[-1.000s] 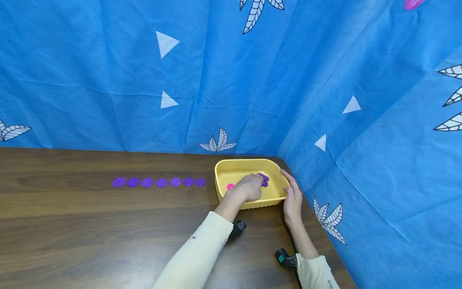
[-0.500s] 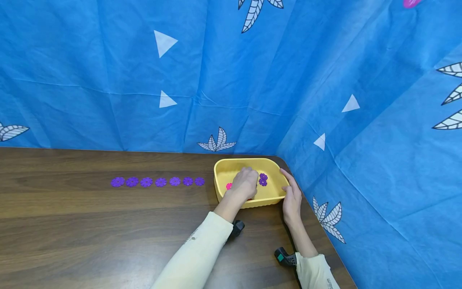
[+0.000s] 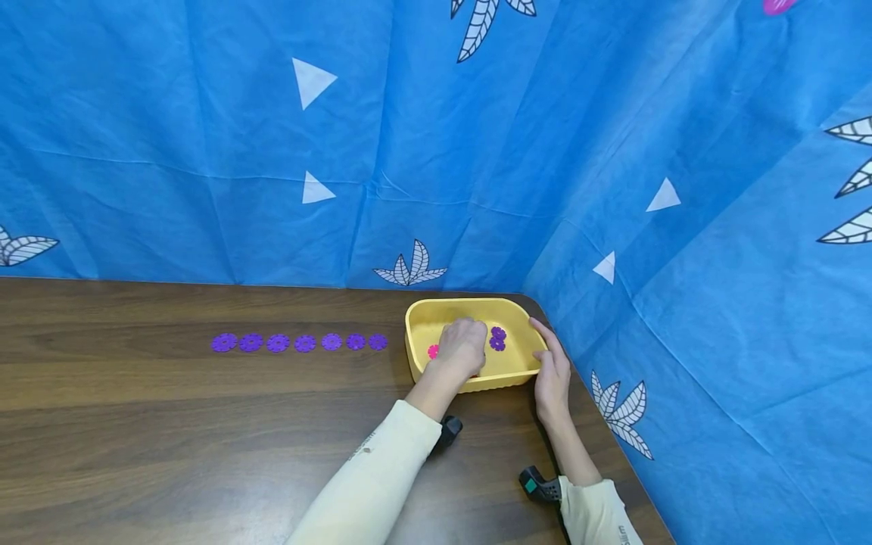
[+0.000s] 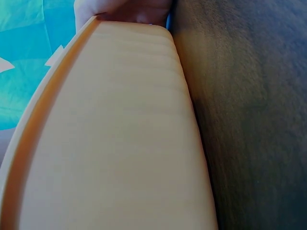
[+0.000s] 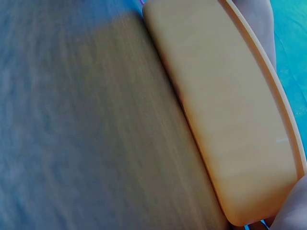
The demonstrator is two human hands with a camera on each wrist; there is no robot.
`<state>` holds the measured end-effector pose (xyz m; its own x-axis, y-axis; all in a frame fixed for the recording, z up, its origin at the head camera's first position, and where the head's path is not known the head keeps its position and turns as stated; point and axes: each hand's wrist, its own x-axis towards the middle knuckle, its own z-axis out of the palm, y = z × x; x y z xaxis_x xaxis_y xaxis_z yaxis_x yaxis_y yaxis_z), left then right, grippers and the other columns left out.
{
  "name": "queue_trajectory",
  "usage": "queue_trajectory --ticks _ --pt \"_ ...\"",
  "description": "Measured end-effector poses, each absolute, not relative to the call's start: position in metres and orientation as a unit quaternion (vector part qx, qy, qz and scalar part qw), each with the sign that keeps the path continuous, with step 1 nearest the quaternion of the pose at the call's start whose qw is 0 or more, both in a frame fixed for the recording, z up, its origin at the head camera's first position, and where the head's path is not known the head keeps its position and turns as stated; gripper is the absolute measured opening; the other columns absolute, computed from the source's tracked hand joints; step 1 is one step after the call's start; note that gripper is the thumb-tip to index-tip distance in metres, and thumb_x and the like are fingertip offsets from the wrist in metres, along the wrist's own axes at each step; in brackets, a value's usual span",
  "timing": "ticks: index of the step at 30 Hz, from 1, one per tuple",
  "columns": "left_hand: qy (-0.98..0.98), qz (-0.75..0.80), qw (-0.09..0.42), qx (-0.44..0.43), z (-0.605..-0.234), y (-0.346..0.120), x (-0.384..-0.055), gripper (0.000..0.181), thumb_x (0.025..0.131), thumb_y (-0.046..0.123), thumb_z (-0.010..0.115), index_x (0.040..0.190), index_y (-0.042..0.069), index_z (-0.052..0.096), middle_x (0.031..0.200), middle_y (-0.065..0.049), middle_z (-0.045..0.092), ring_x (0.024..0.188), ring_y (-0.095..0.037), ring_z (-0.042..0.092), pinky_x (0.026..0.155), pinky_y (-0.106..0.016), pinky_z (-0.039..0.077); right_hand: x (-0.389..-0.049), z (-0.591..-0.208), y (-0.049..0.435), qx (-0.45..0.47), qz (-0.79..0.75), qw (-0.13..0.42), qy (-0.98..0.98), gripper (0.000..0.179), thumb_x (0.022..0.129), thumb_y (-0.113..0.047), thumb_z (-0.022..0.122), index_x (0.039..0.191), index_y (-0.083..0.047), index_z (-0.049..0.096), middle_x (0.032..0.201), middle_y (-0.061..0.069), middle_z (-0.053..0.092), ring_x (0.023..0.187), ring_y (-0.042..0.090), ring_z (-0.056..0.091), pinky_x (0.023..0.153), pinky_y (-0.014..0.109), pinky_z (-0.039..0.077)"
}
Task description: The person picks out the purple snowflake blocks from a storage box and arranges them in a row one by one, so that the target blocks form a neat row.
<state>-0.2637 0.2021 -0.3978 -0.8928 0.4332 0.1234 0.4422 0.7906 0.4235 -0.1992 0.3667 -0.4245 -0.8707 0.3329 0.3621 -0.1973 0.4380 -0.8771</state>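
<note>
A yellow plastic basket stands at the table's back right corner. My left hand reaches down into it over the near rim, fingers curled downward and fingertips hidden. Beside that hand lie a pink flower-shaped disc on the left and two purple flower-shaped discs on the right. A sliver of red shows under the palm. My right hand grips the basket's right end, thumb at the rim and fingers along the outside. In the left wrist view the right hand holds the far end of the basket.
Several purple discs lie in a straight row left of the basket on the brown wooden table. A blue printed cloth hangs behind the table and along its right side. A black wrist camera sits at my right wrist.
Inside the basket, my left hand has drawn back left from the purple discs, uncovering them, with little motion in the last half second. My right hand stays on the basket's end.
</note>
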Motion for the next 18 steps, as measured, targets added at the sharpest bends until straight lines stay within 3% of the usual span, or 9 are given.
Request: queue_trajectory --ticks 7,13,18 --pt "-0.947 -0.231 0.002 -0.223 -0.396 0.199 -0.263 0.010 0.089 0.000 0.076 0.089 0.010 0.073 0.085 -0.004 0.060 0.084 -0.019 0.058 0.076 -0.033 0.054 -0.212 -0.445 0.382 -0.045 0.521 0.255 -0.813 0.057 0.102 0.004 0.035 0.151 -0.015 0.058 0.159 0.007 0.052 0.151 0.025 0.038 0.128 0.051 0.022" --pt "-0.934 -0.276 0.002 -0.225 -0.395 0.196 -0.262 0.015 0.090 -0.002 0.076 0.098 0.009 0.069 0.086 -0.007 0.064 0.079 -0.021 0.060 0.066 -0.034 0.054 -0.206 -0.436 0.375 -0.046 0.527 0.253 -0.810 0.056 0.102 0.005 0.036 0.150 -0.013 0.058 0.158 0.007 0.053 0.151 0.025 0.038 0.129 0.050 0.021" --pt "-0.924 -0.305 0.018 -0.229 -0.391 0.194 -0.260 0.018 0.091 -0.005 0.072 0.086 0.009 0.063 0.074 -0.005 0.056 0.070 -0.020 0.056 0.059 -0.031 0.046 -0.194 -0.416 0.361 -0.042 0.529 0.248 -0.811 0.055 0.101 0.006 0.035 0.150 -0.004 0.056 0.159 0.016 0.050 0.150 0.033 0.037 0.128 0.056 0.022"
